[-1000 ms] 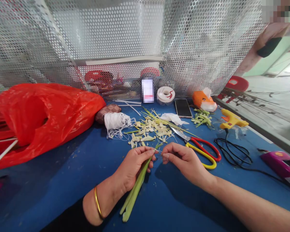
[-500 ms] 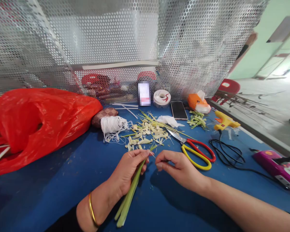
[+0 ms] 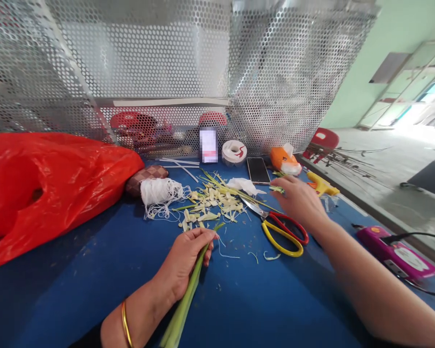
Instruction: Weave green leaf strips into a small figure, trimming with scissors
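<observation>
My left hand (image 3: 186, 256) is closed around a bunch of long green stalks (image 3: 179, 316) that slant down across the blue table (image 3: 87, 280). My right hand (image 3: 299, 199) is stretched out to the right, above the red and yellow scissors (image 3: 288, 234) and close to the orange tissue holder (image 3: 282, 160). Its fingers are pinched together on a small green piece (image 3: 276, 189). A heap of pale leaf cuttings (image 3: 213, 198) lies just beyond my left hand.
A red plastic bag (image 3: 50, 183) fills the left side. A white thread bundle (image 3: 157, 191), tape roll (image 3: 234, 152), phone (image 3: 257, 170), yellow glue gun (image 3: 322, 184) and pink device (image 3: 398, 251) lie around. A perforated metal screen (image 3: 166, 72) stands behind.
My right hand has left the tip of the stalks and moved up and to the right, past the scissors. My left hand still holds the stalks. The view has swung right.
</observation>
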`<action>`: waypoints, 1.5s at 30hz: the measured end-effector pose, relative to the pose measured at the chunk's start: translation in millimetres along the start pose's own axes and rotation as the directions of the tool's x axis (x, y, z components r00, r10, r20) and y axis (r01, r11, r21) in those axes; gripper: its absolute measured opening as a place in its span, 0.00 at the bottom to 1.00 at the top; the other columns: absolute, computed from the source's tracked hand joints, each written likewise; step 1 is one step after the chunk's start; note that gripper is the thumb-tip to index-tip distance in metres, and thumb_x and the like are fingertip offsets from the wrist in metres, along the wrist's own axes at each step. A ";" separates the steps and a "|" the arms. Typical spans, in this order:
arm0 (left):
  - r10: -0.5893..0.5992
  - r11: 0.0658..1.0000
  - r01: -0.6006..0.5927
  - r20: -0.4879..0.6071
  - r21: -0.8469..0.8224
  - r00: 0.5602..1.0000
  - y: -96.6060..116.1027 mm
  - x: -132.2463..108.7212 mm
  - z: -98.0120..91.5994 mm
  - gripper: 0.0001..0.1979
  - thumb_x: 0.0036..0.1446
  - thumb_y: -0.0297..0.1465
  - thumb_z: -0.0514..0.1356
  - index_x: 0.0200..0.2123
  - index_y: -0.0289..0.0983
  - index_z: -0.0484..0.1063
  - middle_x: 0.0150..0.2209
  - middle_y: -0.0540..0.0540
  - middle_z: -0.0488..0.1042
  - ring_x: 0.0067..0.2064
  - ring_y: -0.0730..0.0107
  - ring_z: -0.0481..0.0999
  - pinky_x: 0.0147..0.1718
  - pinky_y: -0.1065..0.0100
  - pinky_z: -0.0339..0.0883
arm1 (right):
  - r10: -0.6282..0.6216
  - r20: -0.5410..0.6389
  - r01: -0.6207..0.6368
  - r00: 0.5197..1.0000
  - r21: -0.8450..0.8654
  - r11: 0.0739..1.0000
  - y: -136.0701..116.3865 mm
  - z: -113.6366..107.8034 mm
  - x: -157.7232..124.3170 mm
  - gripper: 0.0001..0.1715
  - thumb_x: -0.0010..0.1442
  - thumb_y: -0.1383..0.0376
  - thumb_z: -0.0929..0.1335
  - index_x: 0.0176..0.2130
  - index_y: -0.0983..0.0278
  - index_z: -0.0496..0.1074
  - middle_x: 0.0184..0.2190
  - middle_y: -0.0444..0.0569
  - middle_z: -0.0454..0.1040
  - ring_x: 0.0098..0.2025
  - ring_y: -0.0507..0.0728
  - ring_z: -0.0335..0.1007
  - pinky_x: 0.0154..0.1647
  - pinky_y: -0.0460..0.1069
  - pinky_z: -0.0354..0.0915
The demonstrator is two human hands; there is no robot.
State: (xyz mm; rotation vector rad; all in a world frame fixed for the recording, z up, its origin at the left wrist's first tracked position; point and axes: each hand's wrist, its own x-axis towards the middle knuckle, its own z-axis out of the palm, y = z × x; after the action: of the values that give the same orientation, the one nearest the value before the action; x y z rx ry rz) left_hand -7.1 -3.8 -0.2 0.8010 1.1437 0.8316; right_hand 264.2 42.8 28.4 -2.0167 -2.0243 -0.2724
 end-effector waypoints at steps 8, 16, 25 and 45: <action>-0.010 1.000 0.010 0.010 -0.006 1.000 0.5 -0.8 -0.7 0.11 0.46 0.36 0.67 0.26 0.33 0.73 0.21 0.53 0.65 0.20 0.81 0.61 0.19 0.76 0.55 | 0.190 0.195 -0.090 0.962 -0.430 0.899 57.0 20.1 49.4 0.15 0.57 0.75 0.62 0.41 0.73 0.75 0.38 0.64 0.79 0.43 0.66 0.75 0.42 0.55 0.61; -0.036 0.999 0.036 0.023 -0.010 0.999 1.7 -0.7 -0.9 0.11 0.47 0.36 0.67 0.26 0.33 0.73 0.22 0.53 0.65 0.21 0.80 0.61 0.20 0.75 0.56 | 0.152 0.150 -0.068 0.977 -0.456 0.887 50.6 24.5 43.9 0.17 0.58 0.75 0.59 0.38 0.74 0.75 0.39 0.66 0.77 0.44 0.67 0.73 0.46 0.58 0.56; -0.049 0.999 0.048 0.026 0.007 0.998 0.4 0.2 -2.4 0.12 0.47 0.36 0.67 0.27 0.34 0.72 0.23 0.52 0.65 0.22 0.80 0.61 0.20 0.75 0.56 | 0.196 0.248 -0.111 0.949 -0.320 0.941 36.4 31.6 50.2 0.15 0.57 0.65 0.62 0.41 0.65 0.76 0.38 0.57 0.79 0.39 0.62 0.75 0.33 0.50 0.62; -0.058 0.998 0.057 0.024 0.028 0.998 1.3 -0.9 -1.2 0.12 0.47 0.37 0.67 0.27 0.34 0.73 0.23 0.52 0.65 0.22 0.79 0.62 0.20 0.75 0.57 | 0.207 0.229 -0.146 0.951 -0.256 0.956 31.4 43.6 48.5 0.18 0.57 0.68 0.62 0.44 0.70 0.74 0.46 0.66 0.74 0.45 0.67 0.73 0.40 0.54 0.64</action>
State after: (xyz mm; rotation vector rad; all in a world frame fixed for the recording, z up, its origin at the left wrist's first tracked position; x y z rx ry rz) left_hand -8.7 -3.8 1.0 0.7958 1.1531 0.7577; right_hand 293.2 103.1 0.9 -2.4796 -2.0145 -0.2370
